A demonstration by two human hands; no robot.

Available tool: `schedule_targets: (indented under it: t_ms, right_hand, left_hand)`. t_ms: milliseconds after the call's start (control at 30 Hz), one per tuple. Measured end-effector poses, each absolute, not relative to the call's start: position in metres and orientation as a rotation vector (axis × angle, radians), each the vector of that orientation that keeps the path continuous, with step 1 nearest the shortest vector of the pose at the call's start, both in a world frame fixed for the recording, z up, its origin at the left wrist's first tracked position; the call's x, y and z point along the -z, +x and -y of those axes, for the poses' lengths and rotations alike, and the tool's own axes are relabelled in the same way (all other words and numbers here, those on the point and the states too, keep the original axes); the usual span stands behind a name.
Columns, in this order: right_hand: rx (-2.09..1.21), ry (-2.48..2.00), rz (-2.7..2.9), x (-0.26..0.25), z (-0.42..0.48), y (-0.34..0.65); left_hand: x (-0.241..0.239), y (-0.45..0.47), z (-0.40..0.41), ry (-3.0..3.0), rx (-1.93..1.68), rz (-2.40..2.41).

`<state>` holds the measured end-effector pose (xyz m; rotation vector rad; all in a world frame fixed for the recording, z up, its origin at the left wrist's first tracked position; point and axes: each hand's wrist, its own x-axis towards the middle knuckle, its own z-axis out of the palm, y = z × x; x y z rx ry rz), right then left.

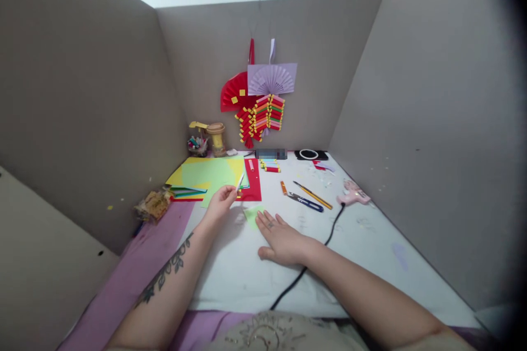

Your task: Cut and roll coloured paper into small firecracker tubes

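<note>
My left hand [224,197] is closed in a pinch on a slim, pale, pointed thing [241,180]; its exact kind is too small to make out. It is above the near edge of a stack of coloured paper. My right hand [284,240] lies flat on the table with fingers stretched, its fingertips on a small light green paper piece [251,218]. In the stack, a light green sheet [206,173] lies over yellow sheets, and a red sheet [254,189] shows at the right. On the red sheet rests a small pink paper roll [251,165].
Blue-handled thread snips [307,202], a yellow pencil-like tool [315,195] and a pink glue gun [353,193] lie at right. The gun's black cord [294,281] runs under my right forearm. Paper fans [272,79] with firecracker strings hang on the back panel. A pen cup [197,146] stands back left.
</note>
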<state>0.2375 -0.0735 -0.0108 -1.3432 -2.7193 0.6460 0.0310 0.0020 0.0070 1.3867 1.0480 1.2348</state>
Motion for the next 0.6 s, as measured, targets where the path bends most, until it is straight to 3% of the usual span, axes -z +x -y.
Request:
schedule_targets:
  t_ms: [300, 600]
  right_hand:
    - [-0.12, -1.203, 1.908, -0.005, 0.049, 0.248]
    - [0.017, -1.168, 1.819, 0.001, 0.045, 0.251]
  left_hand:
    - [-0.009, 0.054, 0.022, 1.608, -1.049, -1.028]
    - [-0.012, 0.066, 0.035, 1.779, -0.942, -1.009]
